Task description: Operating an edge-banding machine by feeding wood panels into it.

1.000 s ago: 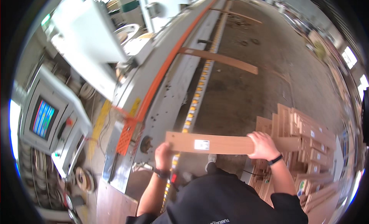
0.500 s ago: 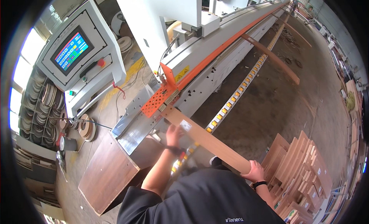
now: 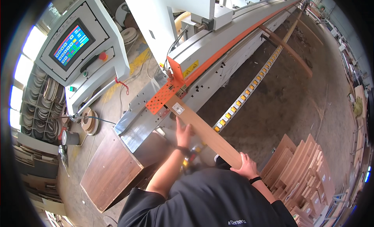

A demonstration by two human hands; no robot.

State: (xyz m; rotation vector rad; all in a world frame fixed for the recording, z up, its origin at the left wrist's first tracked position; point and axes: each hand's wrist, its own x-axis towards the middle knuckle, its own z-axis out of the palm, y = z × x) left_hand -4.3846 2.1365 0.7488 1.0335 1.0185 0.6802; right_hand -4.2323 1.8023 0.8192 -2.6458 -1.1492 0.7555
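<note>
At the near end of the long machine (image 3: 224, 36), the wooden board (image 3: 210, 135) slants from the perforated orange plate (image 3: 161, 99) back toward your body, its white label (image 3: 178, 108) uppermost. Your right hand (image 3: 246, 167) grips the near end, thumb and fingers closed about it. Your left hand (image 3: 184, 134) lies along the board's left edge, index finger extended and thumb spread; whether it bears weight cannot be told. Stacked boards (image 3: 302, 170) stand at your right.
</note>
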